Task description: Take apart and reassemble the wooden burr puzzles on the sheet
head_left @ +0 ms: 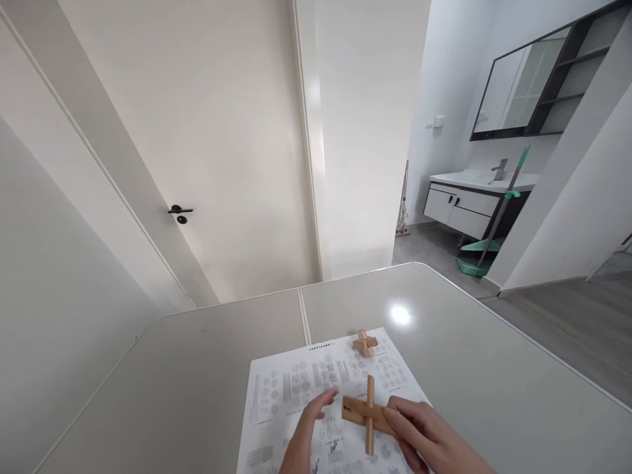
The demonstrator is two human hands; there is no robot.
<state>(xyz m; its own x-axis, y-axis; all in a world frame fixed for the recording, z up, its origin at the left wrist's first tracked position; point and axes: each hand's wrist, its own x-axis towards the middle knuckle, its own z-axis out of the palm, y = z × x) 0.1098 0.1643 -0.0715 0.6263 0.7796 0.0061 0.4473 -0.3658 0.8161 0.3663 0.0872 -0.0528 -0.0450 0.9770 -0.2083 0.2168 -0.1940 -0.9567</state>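
Fingers of the right hand point(425, 431) clamp crossed wooden pieces point(370, 412), apparently being fitted. The left hand point(305, 431), fingers apart, likely must steady them.

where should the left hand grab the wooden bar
Probably by the free end of the bar, coming from the left: the right hand pinches the opposite end, and a stick crosses between. That flat end sticks out towards the open left hand.

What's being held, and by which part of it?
The right hand grips the wooden cross by the right end of its flat piece; the left hand holds nothing.
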